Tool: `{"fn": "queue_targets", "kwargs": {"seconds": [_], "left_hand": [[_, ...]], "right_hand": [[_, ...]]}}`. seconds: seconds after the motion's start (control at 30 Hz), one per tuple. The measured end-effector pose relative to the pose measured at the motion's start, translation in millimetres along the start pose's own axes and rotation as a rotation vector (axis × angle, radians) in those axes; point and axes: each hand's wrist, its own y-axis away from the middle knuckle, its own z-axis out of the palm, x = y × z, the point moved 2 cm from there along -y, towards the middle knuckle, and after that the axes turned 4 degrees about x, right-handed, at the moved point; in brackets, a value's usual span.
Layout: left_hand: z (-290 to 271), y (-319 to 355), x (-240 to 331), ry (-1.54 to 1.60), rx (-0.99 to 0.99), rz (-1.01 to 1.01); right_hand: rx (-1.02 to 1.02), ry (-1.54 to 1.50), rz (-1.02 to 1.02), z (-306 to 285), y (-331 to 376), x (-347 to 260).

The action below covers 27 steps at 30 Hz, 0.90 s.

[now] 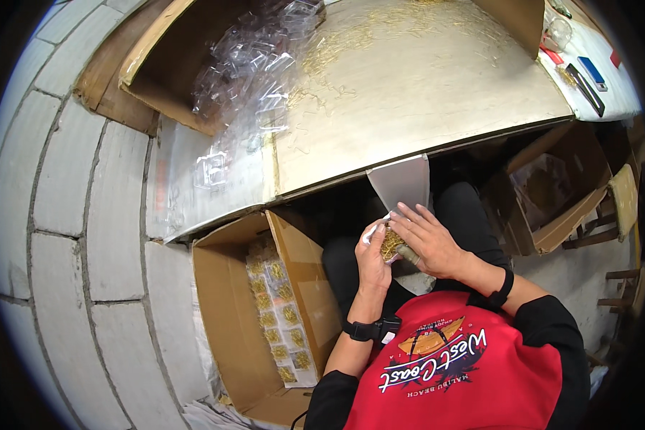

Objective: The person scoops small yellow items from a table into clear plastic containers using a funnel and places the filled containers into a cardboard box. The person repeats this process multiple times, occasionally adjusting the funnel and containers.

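In front of my lap, below the table's edge, a small clear plastic box [390, 246] shows gold-coloured wire pieces inside. My left hand [372, 264] is closed around its left side, with the thumb along the near edge. My right hand [436, 245] bears on it from the right, fingers long across the top and the thumb, wrapped in a greyish cover, at the near side. Part of the box is hidden by my fingers. Just beyond my hands, a white chute-like sheet [403, 182] hangs from the table edge.
Loose gold wire pieces [365, 32] and clear empty boxes [254, 68] lie on the table [408, 107]. An open carton [309, 304] at lower left holds rows of filled boxes [279, 315]. Another carton [562, 229] stands right, near a wooden stool [622, 204]. Black tweezers [586, 92] lie far right.
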Motion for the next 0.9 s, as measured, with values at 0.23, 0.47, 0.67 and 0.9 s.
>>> {"fn": "queue_targets", "kwargs": {"seconds": [0.23,0.47,0.67,0.9], "left_hand": [[-1,1,11,-0.002,-0.063,-0.041],[2,-6,12,0.075,-0.09,0.01],[6,-2,17,-0.026,-0.034,-0.031],[7,4,27,-0.1,-0.026,-0.017]], "right_hand": [[0.047,-0.218,0.021,-14,-8,3],[-0.103,0.081,-0.085,-9,-12,-5],[0.08,-0.358,0.062,-18,-16,8],[0.259,-0.421,0.194,-35,-10,18]]}}
